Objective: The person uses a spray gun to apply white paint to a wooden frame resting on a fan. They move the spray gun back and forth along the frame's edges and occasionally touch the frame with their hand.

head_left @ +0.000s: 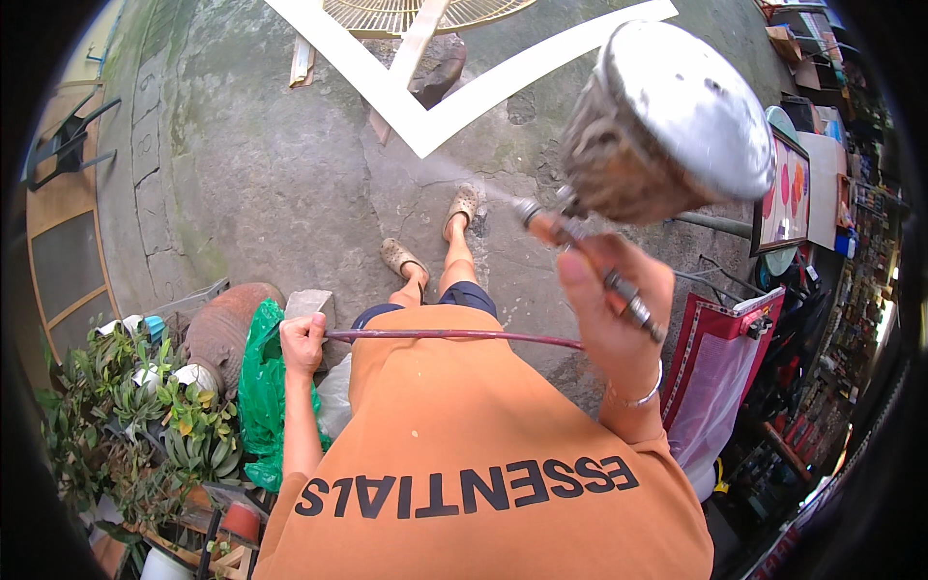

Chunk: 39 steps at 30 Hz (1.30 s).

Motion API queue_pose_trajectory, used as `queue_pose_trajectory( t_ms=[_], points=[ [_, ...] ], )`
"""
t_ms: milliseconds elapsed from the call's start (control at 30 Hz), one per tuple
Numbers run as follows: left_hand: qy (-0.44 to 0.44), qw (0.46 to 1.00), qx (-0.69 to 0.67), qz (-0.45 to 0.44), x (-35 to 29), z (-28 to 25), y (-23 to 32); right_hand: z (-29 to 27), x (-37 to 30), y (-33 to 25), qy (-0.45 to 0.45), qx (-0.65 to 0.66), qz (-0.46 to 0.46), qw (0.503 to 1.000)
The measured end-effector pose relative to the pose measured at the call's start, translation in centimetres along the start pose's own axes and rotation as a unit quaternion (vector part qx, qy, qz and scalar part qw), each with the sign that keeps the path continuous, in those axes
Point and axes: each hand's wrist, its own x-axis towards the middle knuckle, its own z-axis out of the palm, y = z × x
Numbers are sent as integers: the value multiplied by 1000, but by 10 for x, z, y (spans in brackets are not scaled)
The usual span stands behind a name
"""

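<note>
My right hand [619, 300] is closed round the body of a paint spray gun [580, 246], whose round metal cup [677, 116] sits above it, smeared with paint. A pale mist leaves the nozzle toward the corner of a white V-shaped frame [425, 126], and the nozzle is apart from it. A dark red air hose [445, 334] runs across the front of my orange shirt. My left hand [304, 343] is wrapped round the hose's left part. Where the hose meets the gun is hidden behind my right hand.
Beyond the frame stands a round wire rack [416, 14] with a dark stone [440, 70] beneath. Potted plants [155, 406] and a green plastic bag [263, 406] are at left. A red-edged mesh panel [720, 377], a framed picture [781, 188] and cluttered shelves line the right.
</note>
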Motion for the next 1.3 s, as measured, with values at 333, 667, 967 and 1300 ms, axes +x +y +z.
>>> queue_pose_trajectory(
  t_ms=[333, 667, 967, 1300],
  points=[
    [-29, 999, -35, -14, -1, 20, 12, -38, 71, 46, 241, -66, 10, 968],
    [-15, 997, -67, -31, 2, 18, 9, -52, 84, 27, 265, -71, 75, 959],
    [2, 999, -38, -15, 1, -7, -16, -3, 34, -9, 110, 10, 47, 993],
    [-1, 1000, -13, -8, -2, -20, -24, 15, -1, -38, -49, 37, 42, 997]
  ],
)
